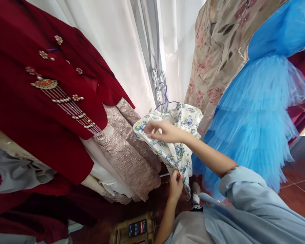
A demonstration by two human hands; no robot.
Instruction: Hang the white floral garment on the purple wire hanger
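A short-sleeved white blouse [189, 117] with a blue and yellow floral print hangs from a thin purple hanger [166, 96] in the middle of the view. Low on its front, my left hand [176, 184] pinches the cloth near the hem between thumb and fingers. My right hand [165, 131] is raised across the upper chest of the blouse, with its fingers bent and somewhat blurred. A gap shows between thumb and fingers there, and I see nothing held. Whether that hand touches the fabric is unclear.
Several metal hangers [159, 79] cluster behind the blouse, against white curtains [112, 44]. On the left hang a dark red jacket [73, 88] and a pink textured skirt [132, 156]. A beige floral dress [205, 67] and blue tulle dress [256, 112] flank the right. A phone [137, 228] lies on a wooden stool [120, 228].
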